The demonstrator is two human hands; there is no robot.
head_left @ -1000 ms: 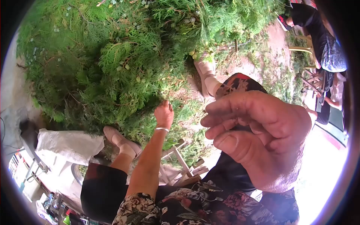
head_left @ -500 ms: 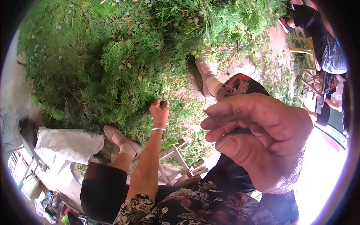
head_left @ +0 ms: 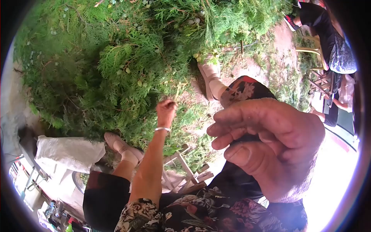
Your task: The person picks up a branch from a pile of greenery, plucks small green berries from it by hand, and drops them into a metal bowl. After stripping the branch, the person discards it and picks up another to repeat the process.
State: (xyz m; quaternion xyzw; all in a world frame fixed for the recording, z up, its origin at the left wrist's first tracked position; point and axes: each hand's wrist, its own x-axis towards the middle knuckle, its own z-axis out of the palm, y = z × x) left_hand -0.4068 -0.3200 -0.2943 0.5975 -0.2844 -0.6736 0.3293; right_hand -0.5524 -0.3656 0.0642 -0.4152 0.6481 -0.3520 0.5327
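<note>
Greenery [head_left: 127, 69] lies in a thick pile on the ground [head_left: 284, 40], filling its far left part; small pale cones show among the sprays. Left hand [head_left: 167, 110], pale bracelet [head_left: 162, 129] at the wrist, is positioned just beside the pile's near right edge. Its fingers are curled; whether they grip anything cannot be determined. Right hand [head_left: 274, 143] is raised close to the camera, released, fingers loosely bent above the thumb. Left shoe [head_left: 116, 142] stands at the pile's near edge, right shoe [head_left: 210, 73] at its right edge. A white sheet [head_left: 69, 152] lies near the pile's near left corner.
</note>
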